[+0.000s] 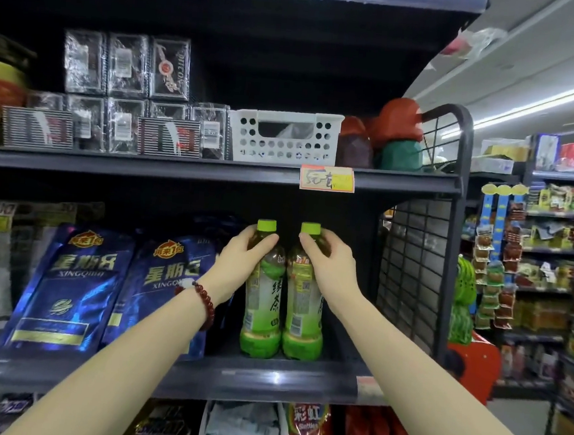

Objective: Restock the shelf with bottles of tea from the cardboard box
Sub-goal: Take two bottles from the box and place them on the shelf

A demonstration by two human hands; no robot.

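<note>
Green-capped left bottle (261, 294) and right bottle (304, 297) upright, touching, on shelf (266, 375). Left hand (244, 258), right hand (330, 262) each clamped round a neck, likely for steadying before release.

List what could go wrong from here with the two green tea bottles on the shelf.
1. Each hand, left hand and right hand, has its grip high on the shoulder of a tall green-capped plastic tea bottle, left bottle and right bottle; a nudge on release could tip one.
2. The bottles touch, so one falling may topple the other.
3. The blue foil pouches lean close beside the left bottle and could push against it.
</note>
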